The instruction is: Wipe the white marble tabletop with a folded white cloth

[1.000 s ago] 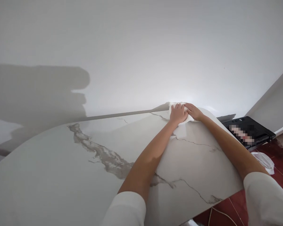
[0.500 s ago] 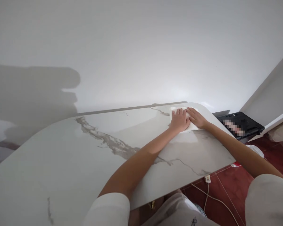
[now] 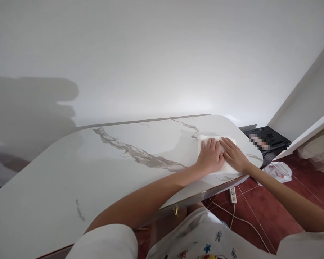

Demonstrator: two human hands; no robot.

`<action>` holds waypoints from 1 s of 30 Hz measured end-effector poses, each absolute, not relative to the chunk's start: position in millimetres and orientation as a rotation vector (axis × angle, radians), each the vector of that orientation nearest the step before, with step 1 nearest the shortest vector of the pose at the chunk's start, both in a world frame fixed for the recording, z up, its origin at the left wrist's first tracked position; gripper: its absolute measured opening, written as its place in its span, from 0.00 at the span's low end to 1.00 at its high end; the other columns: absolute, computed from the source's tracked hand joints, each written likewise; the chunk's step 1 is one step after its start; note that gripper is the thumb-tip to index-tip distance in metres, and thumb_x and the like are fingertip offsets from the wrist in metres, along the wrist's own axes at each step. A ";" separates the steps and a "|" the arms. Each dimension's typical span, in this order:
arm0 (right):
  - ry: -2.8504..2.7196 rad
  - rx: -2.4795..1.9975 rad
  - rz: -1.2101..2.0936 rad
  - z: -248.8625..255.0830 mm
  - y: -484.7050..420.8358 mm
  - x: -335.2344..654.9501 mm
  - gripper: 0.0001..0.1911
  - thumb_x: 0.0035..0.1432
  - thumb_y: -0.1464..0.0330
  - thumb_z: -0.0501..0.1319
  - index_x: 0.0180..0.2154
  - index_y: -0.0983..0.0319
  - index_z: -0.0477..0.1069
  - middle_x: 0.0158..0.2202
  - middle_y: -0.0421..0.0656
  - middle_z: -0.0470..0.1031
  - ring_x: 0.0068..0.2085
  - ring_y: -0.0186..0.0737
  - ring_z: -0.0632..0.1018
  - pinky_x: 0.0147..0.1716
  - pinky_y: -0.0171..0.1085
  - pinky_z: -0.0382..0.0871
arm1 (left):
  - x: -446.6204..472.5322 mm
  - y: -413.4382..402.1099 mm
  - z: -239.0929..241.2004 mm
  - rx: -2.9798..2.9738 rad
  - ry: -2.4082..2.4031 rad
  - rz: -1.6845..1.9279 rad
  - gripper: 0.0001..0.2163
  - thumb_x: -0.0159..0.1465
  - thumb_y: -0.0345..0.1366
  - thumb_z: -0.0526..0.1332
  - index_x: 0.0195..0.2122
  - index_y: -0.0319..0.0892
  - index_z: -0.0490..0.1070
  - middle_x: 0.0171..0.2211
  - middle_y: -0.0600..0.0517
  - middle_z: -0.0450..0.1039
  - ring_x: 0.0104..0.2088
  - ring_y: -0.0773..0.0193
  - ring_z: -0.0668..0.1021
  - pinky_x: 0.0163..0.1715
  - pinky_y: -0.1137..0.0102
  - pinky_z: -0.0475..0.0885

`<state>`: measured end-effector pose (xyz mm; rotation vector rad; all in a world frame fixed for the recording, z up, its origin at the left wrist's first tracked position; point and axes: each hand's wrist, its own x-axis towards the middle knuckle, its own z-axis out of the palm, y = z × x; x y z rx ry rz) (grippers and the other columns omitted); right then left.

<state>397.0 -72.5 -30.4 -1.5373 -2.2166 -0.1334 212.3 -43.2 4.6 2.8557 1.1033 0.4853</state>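
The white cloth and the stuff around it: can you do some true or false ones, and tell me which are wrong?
1. The left hand and right hand are both on the white cloth. True.
2. The tabletop is plain white all over. False: it has grey-brown streaks.
3. A power strip lies on the floor. True.
4. The floor is blue. False: it is red.
5. The black case sits on the tabletop. False: it is beyond the tabletop's right end.
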 end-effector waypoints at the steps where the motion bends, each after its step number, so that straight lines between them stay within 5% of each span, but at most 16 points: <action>1: -2.216 -1.539 -0.133 -30.2 -79.9 394.0 0.30 0.71 0.60 0.43 0.69 0.63 0.54 0.70 0.52 0.57 0.70 0.53 0.55 0.68 0.60 0.52 | 210.1 -49.8 4.1 2.855 1.100 0.487 0.25 0.69 0.37 0.47 0.65 0.30 0.57 0.67 0.34 0.57 0.68 0.44 0.59 0.66 0.45 0.53; 18: -2.174 -1.606 -0.110 -27.9 -112.1 446.6 0.29 0.69 0.59 0.46 0.69 0.55 0.55 0.69 0.47 0.60 0.69 0.52 0.59 0.67 0.60 0.55 | 254.6 -79.0 6.2 2.822 0.991 0.572 0.27 0.67 0.38 0.49 0.64 0.26 0.58 0.66 0.29 0.57 0.66 0.39 0.60 0.64 0.40 0.55; 30: -2.158 -1.627 -0.129 -29.4 -42.3 458.9 0.27 0.67 0.61 0.47 0.65 0.58 0.61 0.66 0.50 0.64 0.67 0.53 0.63 0.65 0.60 0.57 | 270.8 -20.3 4.2 2.828 1.051 0.549 0.26 0.68 0.38 0.48 0.64 0.29 0.58 0.66 0.31 0.57 0.66 0.43 0.60 0.64 0.42 0.53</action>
